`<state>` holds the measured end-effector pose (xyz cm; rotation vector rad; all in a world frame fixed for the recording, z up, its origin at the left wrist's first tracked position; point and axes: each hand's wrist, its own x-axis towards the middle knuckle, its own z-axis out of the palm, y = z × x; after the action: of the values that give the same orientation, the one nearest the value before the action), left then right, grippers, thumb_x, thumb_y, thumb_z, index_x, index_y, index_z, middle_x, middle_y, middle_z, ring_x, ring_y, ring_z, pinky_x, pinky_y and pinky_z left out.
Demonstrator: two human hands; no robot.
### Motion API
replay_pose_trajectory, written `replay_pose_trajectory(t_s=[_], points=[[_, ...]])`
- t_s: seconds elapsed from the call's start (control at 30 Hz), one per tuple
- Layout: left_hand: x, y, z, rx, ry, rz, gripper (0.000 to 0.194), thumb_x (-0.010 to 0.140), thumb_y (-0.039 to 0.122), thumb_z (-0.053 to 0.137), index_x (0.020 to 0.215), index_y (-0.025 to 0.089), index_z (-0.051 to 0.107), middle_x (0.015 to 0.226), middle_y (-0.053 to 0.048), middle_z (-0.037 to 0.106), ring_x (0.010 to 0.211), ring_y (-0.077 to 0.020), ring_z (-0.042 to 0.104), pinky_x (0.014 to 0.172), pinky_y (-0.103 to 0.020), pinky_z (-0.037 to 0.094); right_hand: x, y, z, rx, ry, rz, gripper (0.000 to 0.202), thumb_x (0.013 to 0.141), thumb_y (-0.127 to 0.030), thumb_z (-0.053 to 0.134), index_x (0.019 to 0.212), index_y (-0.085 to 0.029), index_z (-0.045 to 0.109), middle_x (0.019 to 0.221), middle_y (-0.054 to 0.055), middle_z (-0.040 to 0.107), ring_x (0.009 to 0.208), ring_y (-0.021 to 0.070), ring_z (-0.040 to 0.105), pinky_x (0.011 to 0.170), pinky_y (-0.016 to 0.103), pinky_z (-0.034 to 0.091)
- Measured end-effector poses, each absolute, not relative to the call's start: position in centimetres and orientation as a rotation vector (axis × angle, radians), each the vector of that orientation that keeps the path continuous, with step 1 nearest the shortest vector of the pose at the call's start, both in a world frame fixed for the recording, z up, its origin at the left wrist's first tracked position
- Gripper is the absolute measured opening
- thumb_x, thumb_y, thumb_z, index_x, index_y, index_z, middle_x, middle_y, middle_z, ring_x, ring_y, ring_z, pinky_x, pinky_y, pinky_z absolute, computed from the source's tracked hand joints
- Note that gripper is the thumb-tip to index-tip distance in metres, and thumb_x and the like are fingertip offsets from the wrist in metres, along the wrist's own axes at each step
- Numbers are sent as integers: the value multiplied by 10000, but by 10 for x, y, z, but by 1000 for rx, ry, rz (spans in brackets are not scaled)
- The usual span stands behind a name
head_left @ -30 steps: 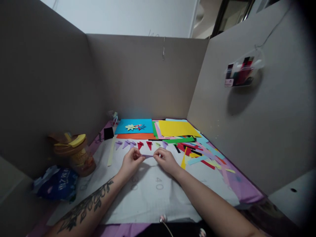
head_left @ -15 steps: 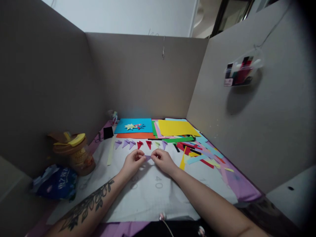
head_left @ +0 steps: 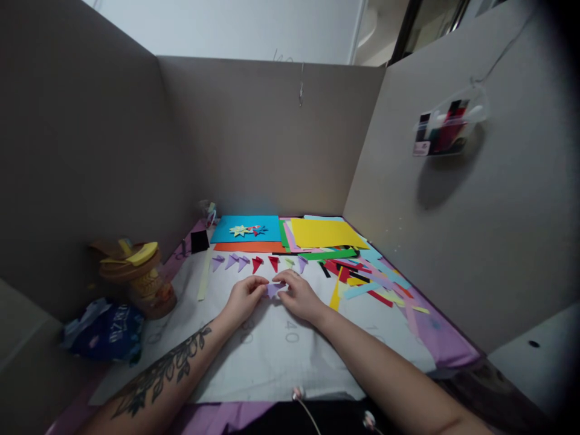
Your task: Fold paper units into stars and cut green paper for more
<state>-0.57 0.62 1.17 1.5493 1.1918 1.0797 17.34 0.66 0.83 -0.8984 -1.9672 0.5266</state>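
Two bare hands, the left hand [head_left: 244,297] and the right hand [head_left: 299,297], face each other nearer the person than the flat blue rectangular paper sheet [head_left: 226,229], with a small purple folded paper piece [head_left: 272,291] between them, likewise on that sheet's near side. The left hand is closed in a pinch, thumb and forefinger on the piece's left end. The right hand is partly open, forefinger arched above the piece, thumb apart below; whether both touch it is hard to tell. Between the blue sheet and the hands runs a row of purple, red and pale green folded paper pieces [head_left: 273,264]. A pale yellow folded-paper star [head_left: 240,231] lies on the blue sheet; a large yellow paper sheet [head_left: 327,232] is to its right.
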Motion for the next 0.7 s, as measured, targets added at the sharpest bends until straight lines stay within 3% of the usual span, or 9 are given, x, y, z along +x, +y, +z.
replay_pose_trajectory(t_s=[0.13, 0.3, 0.43, 0.63, 0.7], points=[[-5, 6, 10, 1548, 1097, 1103, 261, 679, 227, 596, 929, 155, 600, 753, -21, 642, 692, -147, 589, 642, -246, 437, 172, 7, 8, -942, -1900, 563, 204, 738, -112, 504, 898, -200, 593, 869, 36, 603, 806, 161, 547, 692, 271, 436], [-4, 4, 12, 1585, 1062, 1130, 115, 690, 176, 565, 798, 173, 524, 694, 19, 573, 638, -113, 551, 574, -204, 386, 173, 10, 7, -1017, -1722, 686, 121, 761, -162, 475, 865, -196, 526, 728, -14, 556, 642, 125, 517, 601, 240, 410], [-5, 6, 10, 1618, 1049, 1145, 81, 697, 134, 496, 767, 173, 508, 680, 26, 533, 621, -104, 514, 585, -207, 379, 174, 11, 4, -991, -1734, 693, 105, 718, -119, 450, 773, -197, 495, 702, -26, 513, 632, 118, 491, 594, 234, 391], [-6, 7, 5, 1702, 1017, 1147, 146, 715, 119, 480, 847, 170, 521, 765, -4, 569, 689, -124, 539, 643, -231, 408, 171, 11, 2, -966, -1752, 728, 391, 720, -116, 475, 1098, -208, 513, 712, -34, 528, 621, 112, 496, 598, 230, 409], [-5, 4, 7, 1741, 1029, 1118, 141, 741, 154, 492, 875, 172, 532, 804, -17, 584, 731, -135, 554, 661, -236, 418, 171, 11, 3, -974, -1790, 713, 365, 732, -126, 488, 1078, -212, 561, 733, -19, 566, 639, 116, 513, 615, 237, 420]])
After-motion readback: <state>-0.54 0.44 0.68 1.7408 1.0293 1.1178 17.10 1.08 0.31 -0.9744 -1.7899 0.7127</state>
